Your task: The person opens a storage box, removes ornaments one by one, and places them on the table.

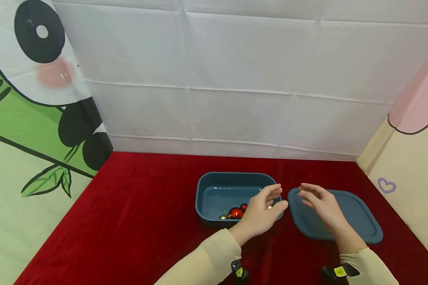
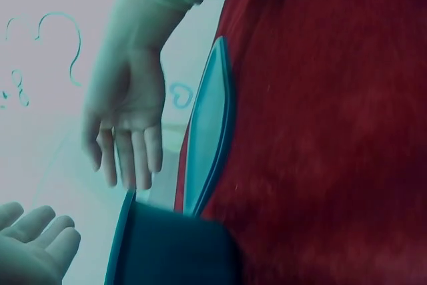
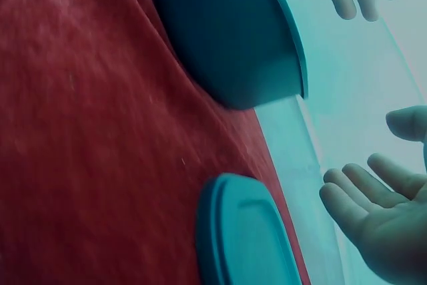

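my left hand (image 1: 257, 213), over the blue box (image 1: 214, 196) at four o'clock, and right hand (image 1: 323, 209), over the lid (image 1: 354, 215) at three, look relaxed, empty; lid-off probably keeps the baubles (image 1: 235, 213) at six reachable.

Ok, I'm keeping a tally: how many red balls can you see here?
2, both in the blue box: a larger red ball and, just behind it to the right, a smaller red ball. The left hand may hide more.
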Motion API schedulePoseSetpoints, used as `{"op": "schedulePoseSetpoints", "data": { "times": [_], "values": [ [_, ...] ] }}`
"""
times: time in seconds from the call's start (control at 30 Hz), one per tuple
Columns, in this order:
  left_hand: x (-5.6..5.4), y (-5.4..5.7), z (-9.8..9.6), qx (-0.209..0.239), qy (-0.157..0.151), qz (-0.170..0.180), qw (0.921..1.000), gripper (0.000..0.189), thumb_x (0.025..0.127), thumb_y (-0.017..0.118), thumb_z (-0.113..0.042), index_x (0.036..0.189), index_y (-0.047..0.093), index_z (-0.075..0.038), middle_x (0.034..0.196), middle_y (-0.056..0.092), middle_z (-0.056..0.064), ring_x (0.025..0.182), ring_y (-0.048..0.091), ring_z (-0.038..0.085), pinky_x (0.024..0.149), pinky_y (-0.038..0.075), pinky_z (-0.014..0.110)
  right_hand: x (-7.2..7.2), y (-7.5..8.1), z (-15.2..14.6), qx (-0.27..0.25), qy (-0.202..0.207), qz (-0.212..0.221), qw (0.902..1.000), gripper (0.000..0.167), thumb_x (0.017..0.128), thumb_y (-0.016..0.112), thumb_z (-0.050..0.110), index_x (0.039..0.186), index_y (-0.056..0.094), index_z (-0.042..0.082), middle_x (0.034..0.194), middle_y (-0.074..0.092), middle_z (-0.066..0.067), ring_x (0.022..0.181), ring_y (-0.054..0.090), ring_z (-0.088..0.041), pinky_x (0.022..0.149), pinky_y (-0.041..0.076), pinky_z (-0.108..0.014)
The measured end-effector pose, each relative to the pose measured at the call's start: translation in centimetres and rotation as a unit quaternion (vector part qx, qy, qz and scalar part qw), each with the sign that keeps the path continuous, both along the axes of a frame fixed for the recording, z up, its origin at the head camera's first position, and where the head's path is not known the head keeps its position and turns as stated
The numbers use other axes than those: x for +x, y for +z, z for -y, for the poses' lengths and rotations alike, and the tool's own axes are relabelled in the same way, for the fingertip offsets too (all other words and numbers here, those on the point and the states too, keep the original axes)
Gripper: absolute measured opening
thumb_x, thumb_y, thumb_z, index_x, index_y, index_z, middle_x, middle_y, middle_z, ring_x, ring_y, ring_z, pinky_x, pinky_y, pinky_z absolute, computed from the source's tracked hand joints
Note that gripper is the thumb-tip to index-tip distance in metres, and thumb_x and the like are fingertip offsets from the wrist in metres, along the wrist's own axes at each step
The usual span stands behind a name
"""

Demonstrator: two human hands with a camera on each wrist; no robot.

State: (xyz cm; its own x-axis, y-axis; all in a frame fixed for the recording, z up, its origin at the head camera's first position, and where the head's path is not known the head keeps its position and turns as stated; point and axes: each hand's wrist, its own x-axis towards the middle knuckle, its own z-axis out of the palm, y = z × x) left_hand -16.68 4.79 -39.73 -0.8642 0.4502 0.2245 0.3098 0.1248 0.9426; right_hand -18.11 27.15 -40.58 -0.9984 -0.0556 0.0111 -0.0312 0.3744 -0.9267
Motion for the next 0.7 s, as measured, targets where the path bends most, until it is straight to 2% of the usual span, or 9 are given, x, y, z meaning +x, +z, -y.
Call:
{"op": "schedulePoseSetpoints", "data": {
  "times": [0.2, 0.33, 0.57, 0.7],
  "values": [
    [-1.0, 0.1, 2.3, 0.009, 0.024, -0.005, 0.9997, 0.045, 0.096, 0.054, -0.030, 0.137, 0.047, -0.013, 0.135, 0.055, 0.007, 0.123, 0.052, 0.019, 0.102, 0.043, 0.029, -0.4, -0.5, 1.6, -0.023, 0.017, 0.011, 0.9995, 0.061, 0.096, 0.053, 0.036, 0.141, 0.036, -0.003, 0.142, 0.040, -0.027, 0.102, 0.056, 0.010, 0.088, 0.051, -0.021],
    [-1.5, 0.3, 3.7, 0.003, 0.045, -0.002, 0.9990, 0.041, 0.095, 0.055, -0.030, 0.134, 0.050, -0.016, 0.133, 0.057, 0.003, 0.120, 0.055, 0.015, 0.099, 0.045, 0.028, -0.6, -0.7, 2.4, -0.033, 0.017, 0.018, 0.9992, 0.060, 0.095, 0.057, 0.032, 0.140, 0.038, -0.004, 0.142, 0.042, -0.026, 0.101, 0.057, 0.009, 0.088, 0.051, -0.022],
    [-2.4, -0.1, 6.3, -0.001, 0.073, -0.006, 0.9973, 0.037, 0.096, 0.055, -0.028, 0.129, 0.055, -0.014, 0.129, 0.059, 0.006, 0.117, 0.057, 0.018, 0.097, 0.048, 0.034, -0.8, -0.9, 3.8, -0.036, 0.024, 0.019, 0.9989, 0.059, 0.094, 0.060, 0.027, 0.139, 0.039, -0.005, 0.140, 0.046, -0.025, 0.096, 0.057, 0.011, 0.088, 0.052, -0.025],
    [-2.8, -0.5, 7.7, -0.012, 0.099, -0.012, 0.9949, 0.034, 0.095, 0.056, -0.027, 0.125, 0.059, -0.011, 0.124, 0.062, 0.006, 0.114, 0.059, 0.020, 0.096, 0.049, 0.038, -0.9, -1.0, 4.3, -0.021, 0.016, 0.031, 0.9992, 0.059, 0.092, 0.061, 0.029, 0.139, 0.042, -0.002, 0.138, 0.048, -0.023, 0.094, 0.058, 0.009, 0.087, 0.053, -0.027]
  ]
}}
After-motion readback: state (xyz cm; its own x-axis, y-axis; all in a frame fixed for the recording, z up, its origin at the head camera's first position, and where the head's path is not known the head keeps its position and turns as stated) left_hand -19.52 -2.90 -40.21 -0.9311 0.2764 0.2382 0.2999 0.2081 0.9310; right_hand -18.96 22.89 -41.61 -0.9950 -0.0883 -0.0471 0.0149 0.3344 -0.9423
